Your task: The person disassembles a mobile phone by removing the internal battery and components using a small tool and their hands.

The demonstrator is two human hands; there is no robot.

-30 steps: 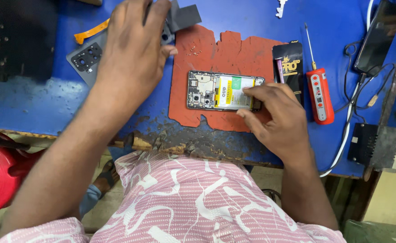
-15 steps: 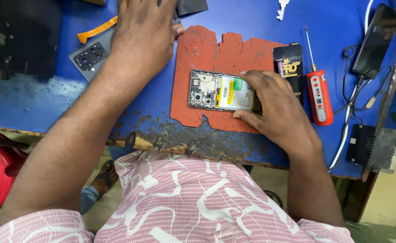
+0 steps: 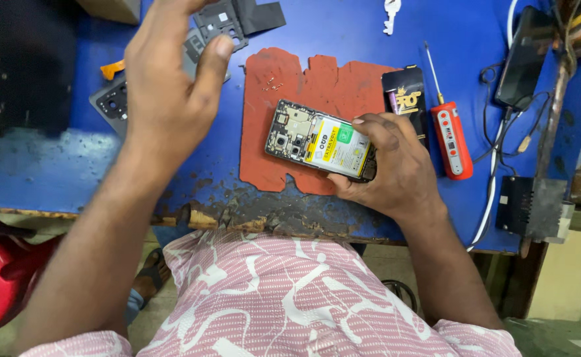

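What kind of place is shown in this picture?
Probably a phone repair bench. An opened phone lies on a red work mat under the right hand, beside a red screwdriver and loose phone parts.

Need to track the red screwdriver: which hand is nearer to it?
Right. The right hand grips the opened phone just left of the red screwdriver. The left hand is raised far across the bench, over the dark plastic parts.

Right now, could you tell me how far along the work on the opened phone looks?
Done: the phone lies open on the red mat, board and battery exposed, grey cover parts set aside. In hand: the right hand grips the phone; the left hand is raised above the bench. Left: the phone remains uncovered, the screwdriver idle.
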